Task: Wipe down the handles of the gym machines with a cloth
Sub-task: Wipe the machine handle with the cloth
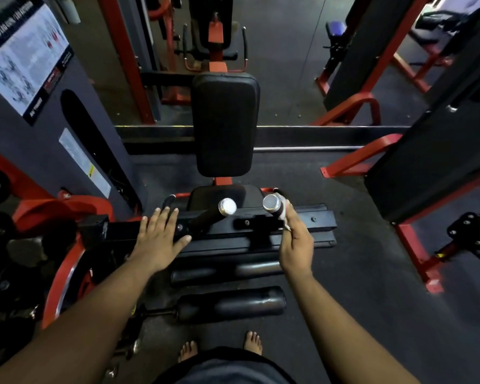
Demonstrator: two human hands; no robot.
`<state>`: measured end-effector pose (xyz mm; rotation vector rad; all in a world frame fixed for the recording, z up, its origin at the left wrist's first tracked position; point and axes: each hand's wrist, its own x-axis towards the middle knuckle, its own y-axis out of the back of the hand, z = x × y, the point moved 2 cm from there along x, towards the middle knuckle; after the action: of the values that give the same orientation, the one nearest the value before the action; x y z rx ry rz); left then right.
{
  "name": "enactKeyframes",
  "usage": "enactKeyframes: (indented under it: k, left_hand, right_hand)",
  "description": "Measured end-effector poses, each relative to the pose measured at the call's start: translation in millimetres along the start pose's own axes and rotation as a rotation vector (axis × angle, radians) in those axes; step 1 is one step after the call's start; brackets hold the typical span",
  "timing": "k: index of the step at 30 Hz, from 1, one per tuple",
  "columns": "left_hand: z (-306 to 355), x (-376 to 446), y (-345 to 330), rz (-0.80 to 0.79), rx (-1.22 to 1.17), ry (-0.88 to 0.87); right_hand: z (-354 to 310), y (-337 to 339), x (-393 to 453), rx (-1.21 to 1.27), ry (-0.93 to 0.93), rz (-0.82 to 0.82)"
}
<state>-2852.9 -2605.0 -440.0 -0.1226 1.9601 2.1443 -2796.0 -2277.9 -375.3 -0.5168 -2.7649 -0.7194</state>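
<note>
Looking down, I see bare feet (pixel 221 349) on the dark floor (pixel 358 286), and two forearms reaching forward over black foam rollers (pixel 227 302). My left hand (pixel 157 239) lies flat on the machine's black crossbar (pixel 302 220), fingers (pixel 164 217) straight and spread wide, holding nothing. My right hand (pixel 295 242) reaches up to the right handle (pixel 273 206), its fingers pressing a small white cloth (pixel 284 217) against the grip just below the shiny metal end cap. The left handle (pixel 214 216), also capped in metal, stands just beside it, untouched by either hand. Beyond them are the black seat (pixel 219 194) and upright back pad (pixel 225 123), then red frames of other machines. I judge the right handle is being wiped now; next, the cloth needs to move across to the left handle.
</note>
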Motion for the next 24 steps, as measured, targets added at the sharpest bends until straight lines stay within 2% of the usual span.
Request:
enactKeyframes:
  k: [4,7,10,13,17,20,22,24]
  left_hand:
    - [5.2,0.5,3.3,-0.048,-0.016,0.05]
    - [8.0,-1.0,4.4,-0.034,-0.019,0.056]
    - [6.8,-1.3,3.5,-0.03,-0.025,0.057]
    - [6.3,-0.3,4.1,-0.019,-0.023,0.05]
    - [7.9,0.6,5.7,-0.034,-0.014,0.057]
    - [8.3,0.8,5.5,-0.058,0.008,0.07]
    - [8.3,0.8,6.2,-0.057,0.015,0.07]
    - [8.6,0.0,5.9,-0.038,0.006,0.064]
  right_hand:
    - [28.4,24.4,3.6,-0.167,-0.123,-0.132]
    - [18.8,34.4,24.7,-0.084,-0.213,-0.045]
    - [-24.9,12.8,28.9,0.148,-0.087,-0.016]
    - [-34.4,-7.5,10.3,0.039,0.028,-0.008]
    - [7.3,3.5,-10.2,-0.058,-0.005,-0.016]
    - [38.5,18.0,-17.6,-0.128,-0.152,-0.091]
    - [38.3,26.2,-9.5,-0.115,-0.212,-0.039]
    - [17.8,24.7,2.8,-0.019,-0.16,0.058]
